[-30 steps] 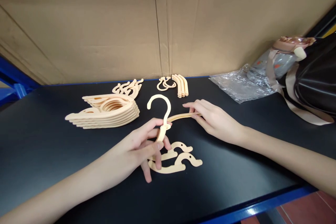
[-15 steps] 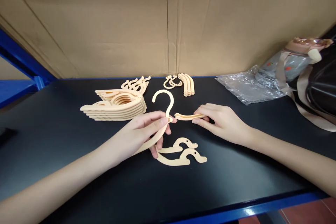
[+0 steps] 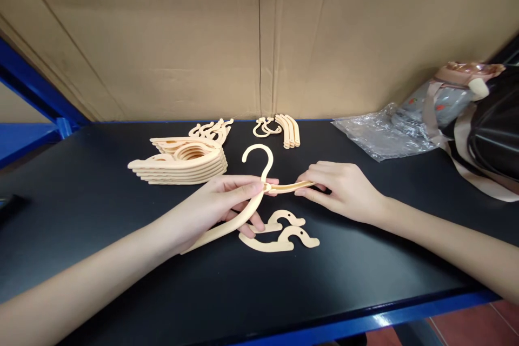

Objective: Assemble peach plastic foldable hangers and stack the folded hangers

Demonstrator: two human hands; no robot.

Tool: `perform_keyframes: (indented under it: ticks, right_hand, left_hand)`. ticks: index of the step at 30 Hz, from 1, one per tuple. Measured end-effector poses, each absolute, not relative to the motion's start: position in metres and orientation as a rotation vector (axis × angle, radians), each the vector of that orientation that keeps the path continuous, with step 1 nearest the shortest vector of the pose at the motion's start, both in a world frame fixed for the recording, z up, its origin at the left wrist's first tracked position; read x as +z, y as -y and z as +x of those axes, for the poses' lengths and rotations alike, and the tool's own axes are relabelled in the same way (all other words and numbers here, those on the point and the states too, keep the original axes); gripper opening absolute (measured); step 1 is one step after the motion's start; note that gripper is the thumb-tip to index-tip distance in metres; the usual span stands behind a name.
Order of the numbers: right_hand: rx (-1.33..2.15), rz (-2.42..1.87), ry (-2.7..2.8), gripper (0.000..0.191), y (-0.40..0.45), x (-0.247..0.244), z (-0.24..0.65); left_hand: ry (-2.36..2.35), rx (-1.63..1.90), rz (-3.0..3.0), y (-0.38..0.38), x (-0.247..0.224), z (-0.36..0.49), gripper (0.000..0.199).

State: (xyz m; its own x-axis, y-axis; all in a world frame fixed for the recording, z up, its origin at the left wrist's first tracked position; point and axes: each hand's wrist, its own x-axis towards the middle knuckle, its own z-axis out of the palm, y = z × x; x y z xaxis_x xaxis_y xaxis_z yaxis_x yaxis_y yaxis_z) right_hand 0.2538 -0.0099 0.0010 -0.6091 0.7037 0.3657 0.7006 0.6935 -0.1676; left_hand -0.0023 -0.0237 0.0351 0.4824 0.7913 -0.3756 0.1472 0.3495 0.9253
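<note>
My left hand [image 3: 231,200] pinches a cream plastic hanger hook [image 3: 270,159] together with a curved hanger arm [image 3: 227,227] where the two join. The hook points up, and the arm slants down to the left under my palm. My right hand [image 3: 340,186] is closed on another slim hanger arm [image 3: 286,189], whose far end meets the joint at my left fingertips. Whether it is locked in there I cannot tell. Below my left fingers lie two flat curved hanger pieces [image 3: 267,246], each with a small hole, partly covered by those fingers.
A stack of cream hanger parts [image 3: 182,173] stands at left on the black table [image 3: 385,281]. Behind it are loose hooks [image 3: 211,130]; more hooks [image 3: 265,127] lie beside several hanger arms [image 3: 288,132]. At right are a plastic bag [image 3: 381,132], a bottle [image 3: 433,102] and a black bag [image 3: 494,130].
The hanger arm in my right hand and the hook joint in my left hand have come together; a gap separated them before. My left hand has shifted slightly right.
</note>
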Motion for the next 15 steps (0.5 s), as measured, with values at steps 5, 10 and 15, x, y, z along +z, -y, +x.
perform_keyframes:
  ticks: [5, 10, 15]
  right_hand:
    - [-0.081, -1.016, 2.507, 0.031, 0.0092, -0.0007, 0.2527]
    - [-0.114, -0.976, 2.500, 0.032, 0.0095, -0.0019, 0.2514]
    - [-0.195, -0.935, 2.521, 0.035, 0.0095, -0.0029, 0.2513]
  left_hand:
    - [-0.976, 0.483, 1.163, 0.0189, 0.0314, -0.0079, 0.029]
    - [-0.938, 0.429, 1.192, 0.0154, 0.0305, -0.0098, 0.029]
    - [-0.897, 0.444, 1.226, 0.0140, 0.0294, -0.0097, 0.026]
